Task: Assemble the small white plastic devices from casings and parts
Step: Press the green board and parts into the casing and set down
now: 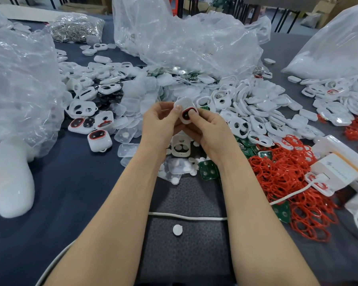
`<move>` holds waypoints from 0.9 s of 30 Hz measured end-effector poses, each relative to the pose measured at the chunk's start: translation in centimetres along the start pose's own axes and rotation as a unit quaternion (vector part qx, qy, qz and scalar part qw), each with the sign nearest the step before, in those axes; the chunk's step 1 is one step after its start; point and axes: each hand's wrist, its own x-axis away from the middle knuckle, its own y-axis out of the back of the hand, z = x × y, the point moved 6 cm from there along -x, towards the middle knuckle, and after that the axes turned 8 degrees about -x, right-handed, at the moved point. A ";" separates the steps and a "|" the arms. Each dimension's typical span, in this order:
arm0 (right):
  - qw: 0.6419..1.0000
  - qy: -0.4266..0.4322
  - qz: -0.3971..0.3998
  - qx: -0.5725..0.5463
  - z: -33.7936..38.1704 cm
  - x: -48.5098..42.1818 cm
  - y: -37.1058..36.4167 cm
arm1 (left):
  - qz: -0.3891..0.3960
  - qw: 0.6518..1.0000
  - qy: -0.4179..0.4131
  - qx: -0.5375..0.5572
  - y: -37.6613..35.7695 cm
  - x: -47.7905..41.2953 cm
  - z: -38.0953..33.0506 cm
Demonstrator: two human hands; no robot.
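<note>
Both hands meet above the table's middle, over the pile of parts. My left hand and my right hand together pinch a small white casing with a red ring and a dark insert in its opening. My right thumb presses on the insert; my left thumb lies on the casing's white upper part. White casings lie heaped to the right. Red rubber rings pile at the right, and green circuit boards lie below my hands.
Large clear plastic bags stand at the back, left and right. Assembled white units sit to the left. A white charger box and white cable lie at the right and front. A bag of metal clips is far left.
</note>
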 end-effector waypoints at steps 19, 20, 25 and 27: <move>0.970 0.161 -0.080 0.166 1.8 0.6 0.0 | 0.040 0.992 -0.071 -0.092 -0.9 0.6 -0.8; 0.968 0.167 -0.077 0.169 1.9 0.6 0.0 | 0.039 0.993 -0.071 -0.088 -0.9 0.5 -0.9; 0.969 0.166 -0.053 0.176 2.2 0.8 -0.3 | 0.004 0.981 -0.151 -0.122 -0.3 0.5 -2.1; 0.980 0.120 -0.063 0.144 2.0 0.7 0.1 | 0.004 0.968 -0.195 -0.158 -0.6 0.8 -2.6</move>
